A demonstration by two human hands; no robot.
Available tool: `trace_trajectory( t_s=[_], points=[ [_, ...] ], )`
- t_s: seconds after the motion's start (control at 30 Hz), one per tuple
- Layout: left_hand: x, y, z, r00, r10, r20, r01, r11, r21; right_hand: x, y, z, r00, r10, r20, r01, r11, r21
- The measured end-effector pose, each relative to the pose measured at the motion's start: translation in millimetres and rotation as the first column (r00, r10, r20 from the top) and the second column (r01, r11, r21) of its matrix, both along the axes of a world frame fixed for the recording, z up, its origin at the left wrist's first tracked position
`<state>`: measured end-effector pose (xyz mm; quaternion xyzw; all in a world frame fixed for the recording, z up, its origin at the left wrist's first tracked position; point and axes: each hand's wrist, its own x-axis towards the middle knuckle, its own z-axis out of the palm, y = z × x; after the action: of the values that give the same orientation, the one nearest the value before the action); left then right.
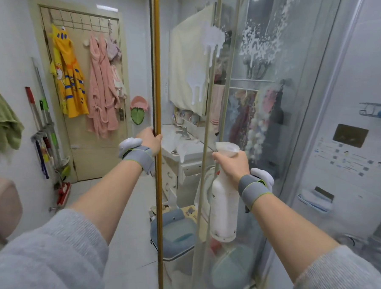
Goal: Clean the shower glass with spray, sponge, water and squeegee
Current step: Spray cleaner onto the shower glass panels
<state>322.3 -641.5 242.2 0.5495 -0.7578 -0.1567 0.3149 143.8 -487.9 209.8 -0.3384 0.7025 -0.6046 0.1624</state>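
The shower glass [181,170] stands upright in front of me, edged by a gold frame [157,80]. White foam [212,41] runs down the glass in drips, and more foam patches [261,44] cover the panel to the right. My left hand [150,140] grips the gold frame's edge at mid height. In my right hand [232,164] is a white spray bottle [223,208], gripped at the neck and held upright close to the glass, nozzle toward it. No sponge or squeegee shows.
Robes hang on the door [95,90] at the back left, mops [46,141] lean on the left wall. Through the glass I see a sink cabinet [184,157] and a blue-seated toilet [176,234]. A wire shelf [376,110] sits on the right wall.
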Motion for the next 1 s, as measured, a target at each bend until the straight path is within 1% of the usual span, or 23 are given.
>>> trace_trajectory(
  t_s=[0.07, 0.17, 0.23, 0.3, 0.37, 0.47, 0.57, 0.67, 0.77, 0.9, 1.0],
  points=[
    [16, 7, -6, 0.997, 0.018, 0.076, -0.020, 0.999, 0.028, -1, 6, 7, 0.999, 0.027, -0.026, -0.027, 1.000, -0.007],
    [40, 14, -15, 0.969, 0.033, 0.246, -0.056, 0.995, 0.085, -4, 16, 19, 0.994, 0.061, -0.088, -0.062, 0.998, -0.014],
    [45, 24, -18, 0.943, -0.010, 0.332, -0.041, 0.988, 0.148, -9, 22, 23, 0.993, 0.032, -0.114, -0.037, 0.999, -0.039],
    [41, 40, -18, 0.929, -0.033, 0.369, -0.021, 0.990, 0.141, -17, 29, 25, 0.996, 0.006, -0.090, -0.011, 0.999, -0.053],
    [31, 54, -17, 0.929, -0.052, 0.366, 0.005, 0.992, 0.130, -26, 36, 26, 0.998, 0.021, -0.054, -0.024, 0.998, -0.054],
    [12, 69, -17, 0.928, -0.101, 0.359, 0.042, 0.985, 0.169, -37, 48, 30, 0.996, 0.032, -0.084, -0.034, 0.999, -0.018],
    [-7, 80, -20, 0.919, -0.124, 0.374, 0.052, 0.979, 0.196, -57, 64, 33, 0.994, -0.061, -0.094, 0.058, 0.998, -0.036],
    [-25, 85, -24, 0.918, -0.139, 0.372, 0.072, 0.980, 0.187, -82, 79, 33, 0.983, -0.183, -0.028, 0.182, 0.983, -0.016],
    [-45, 92, -25, 0.918, -0.154, 0.365, 0.108, 0.984, 0.145, -103, 90, 36, 0.981, -0.192, -0.040, 0.192, 0.981, -0.010],
    [-72, 104, -22, 0.905, -0.197, 0.378, 0.156, 0.978, 0.137, -121, 106, 39, 0.971, -0.220, -0.090, 0.223, 0.975, 0.021],
    [-90, 111, -22, 0.891, -0.239, 0.386, 0.199, 0.970, 0.141, -131, 116, 32, 0.964, -0.258, -0.062, 0.260, 0.965, 0.037]
  ],
)
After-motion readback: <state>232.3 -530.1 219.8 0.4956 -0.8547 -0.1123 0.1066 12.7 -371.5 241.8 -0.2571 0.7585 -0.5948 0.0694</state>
